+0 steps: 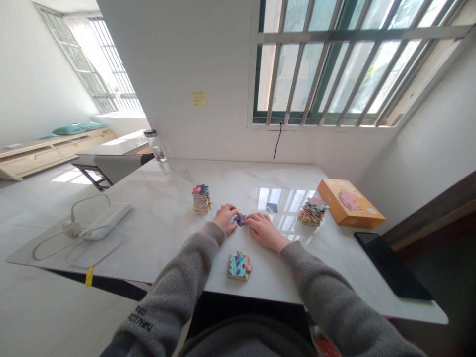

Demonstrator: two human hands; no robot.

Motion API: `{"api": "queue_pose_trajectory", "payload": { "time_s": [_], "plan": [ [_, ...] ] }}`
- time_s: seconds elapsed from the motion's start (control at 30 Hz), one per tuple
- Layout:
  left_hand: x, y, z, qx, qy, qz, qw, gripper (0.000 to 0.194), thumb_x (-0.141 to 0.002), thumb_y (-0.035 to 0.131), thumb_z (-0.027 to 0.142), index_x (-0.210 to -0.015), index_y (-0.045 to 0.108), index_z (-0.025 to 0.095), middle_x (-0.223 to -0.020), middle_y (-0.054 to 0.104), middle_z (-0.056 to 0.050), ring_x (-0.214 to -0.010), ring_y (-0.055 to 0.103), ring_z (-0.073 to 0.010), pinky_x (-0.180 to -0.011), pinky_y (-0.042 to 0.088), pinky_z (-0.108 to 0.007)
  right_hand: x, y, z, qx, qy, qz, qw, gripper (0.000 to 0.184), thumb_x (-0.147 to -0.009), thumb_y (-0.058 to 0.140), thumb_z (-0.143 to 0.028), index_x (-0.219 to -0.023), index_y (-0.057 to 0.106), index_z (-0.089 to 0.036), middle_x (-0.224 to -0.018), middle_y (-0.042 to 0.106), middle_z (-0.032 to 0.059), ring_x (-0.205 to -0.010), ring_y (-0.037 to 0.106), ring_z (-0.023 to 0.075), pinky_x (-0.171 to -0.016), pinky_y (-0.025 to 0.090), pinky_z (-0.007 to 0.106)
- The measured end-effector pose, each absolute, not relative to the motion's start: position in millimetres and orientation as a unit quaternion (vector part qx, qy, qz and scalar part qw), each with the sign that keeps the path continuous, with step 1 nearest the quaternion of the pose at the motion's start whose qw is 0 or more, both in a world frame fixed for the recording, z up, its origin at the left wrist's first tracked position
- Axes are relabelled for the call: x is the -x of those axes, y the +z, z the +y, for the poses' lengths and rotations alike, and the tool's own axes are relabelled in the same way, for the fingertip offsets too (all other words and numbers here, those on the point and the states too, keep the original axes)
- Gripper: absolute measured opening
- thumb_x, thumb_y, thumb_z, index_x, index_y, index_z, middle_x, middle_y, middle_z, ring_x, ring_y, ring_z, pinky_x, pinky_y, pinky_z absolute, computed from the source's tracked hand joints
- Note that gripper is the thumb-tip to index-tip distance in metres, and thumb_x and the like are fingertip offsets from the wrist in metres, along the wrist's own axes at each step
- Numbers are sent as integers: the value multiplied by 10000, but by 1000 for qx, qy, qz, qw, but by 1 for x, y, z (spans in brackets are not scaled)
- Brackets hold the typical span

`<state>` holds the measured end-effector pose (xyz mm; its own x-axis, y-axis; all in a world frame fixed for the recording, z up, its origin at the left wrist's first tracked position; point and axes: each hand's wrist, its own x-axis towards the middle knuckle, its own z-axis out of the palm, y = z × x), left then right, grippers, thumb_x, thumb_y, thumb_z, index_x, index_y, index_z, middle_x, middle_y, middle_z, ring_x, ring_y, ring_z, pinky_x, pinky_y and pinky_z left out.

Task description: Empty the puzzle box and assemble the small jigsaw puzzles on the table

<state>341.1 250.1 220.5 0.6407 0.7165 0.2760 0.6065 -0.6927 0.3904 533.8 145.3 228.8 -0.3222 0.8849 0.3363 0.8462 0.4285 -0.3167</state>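
Note:
Between my two hands is a dark blue jigsaw puzzle piece [240, 219], just above or on the white table. My left hand [226, 218] pinches its left side with thumb and index finger. From the right, my right hand [266, 231] has its fingertips closed on the other edge. Closer to me lies a short stack of puzzle pieces [238, 266], with a teal patterned piece on top. A tall, neat stack of pieces [202, 200] rises behind my left hand. Beyond my right hand a single dark blue piece [272, 208] lies flat.
An uneven stack of pieces [313, 211] stands at the right, beside an orange box [349, 202]. A black tablet-like slab [392, 265] lies along the right edge. At the left are a white power strip [108, 221] and cables. A clear bottle [155, 146] stands at the far left corner.

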Motion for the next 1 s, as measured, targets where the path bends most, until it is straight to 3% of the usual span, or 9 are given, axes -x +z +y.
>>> {"api": "queue_pose_trajectory", "payload": {
  "time_s": [0.13, 0.3, 0.5, 0.73, 0.83, 1.0],
  "plan": [
    [-338, 219, 252, -897, 197, 377, 119, 218, -872, 553, 211, -1024, 695, 274, -1125, 633, -41, -1105, 511, -253, -971, 392, -422, -528, 226, 141, 544, 20, -808, 227, 364, -900, 526, -108, -1233, 642, -198, -1131, 621, 105, -1097, 501, 256, -984, 391, 409],
    [-337, 223, 248, -911, 186, 344, 128, 263, -837, 656, 337, -1094, 676, 282, -1210, 663, -21, -1129, 518, -255, -983, 376, -427, -522, 223, 138, 531, 13, -815, 231, 388, -916, 500, -89, -1260, 630, -211, -1130, 608, 104, -1077, 488, 244, -985, 400, 409],
    [-346, 218, 265, -892, 214, 380, 119, 222, -904, 561, 258, -1092, 678, 284, -1252, 668, -6, -1141, 525, -251, -977, 379, -439, -541, 224, 142, 557, 14, -792, 248, 401, -907, 485, -77, -1265, 618, -201, -1197, 621, 105, -1127, 495, 250, -997, 429, 417],
    [-372, 216, 290, -879, 217, 413, 100, 281, -911, 497, 135, -1049, 686, 289, -1269, 651, -11, -1163, 515, -249, -966, 392, -432, -591, 216, 151, 670, -56, -712, 201, 420, -953, 436, -160, -1349, 572, -207, -1469, 511, 104, -1305, 416, 304, -1041, 394, 482],
    [-374, 216, 291, -878, 220, 415, 88, 245, -917, 512, 182, -1058, 682, 287, -1264, 637, -27, -1190, 509, -260, -988, 400, -451, -601, 214, 156, 693, -62, -696, 176, 392, -977, 445, -261, -1346, 576, -258, -1518, 468, 75, -1312, 414, 321, -1028, 392, 509],
    [-366, 214, 286, -885, 209, 408, 85, 274, -916, 536, 241, -1147, 681, 268, -1353, 563, -68, -1215, 506, -272, -1021, 430, -461, -609, 215, 159, 701, -62, -691, 168, 382, -988, 429, -288, -1328, 596, -241, -1454, 537, 84, -1290, 446, 312, -1037, 398, 486]
  ]
}}
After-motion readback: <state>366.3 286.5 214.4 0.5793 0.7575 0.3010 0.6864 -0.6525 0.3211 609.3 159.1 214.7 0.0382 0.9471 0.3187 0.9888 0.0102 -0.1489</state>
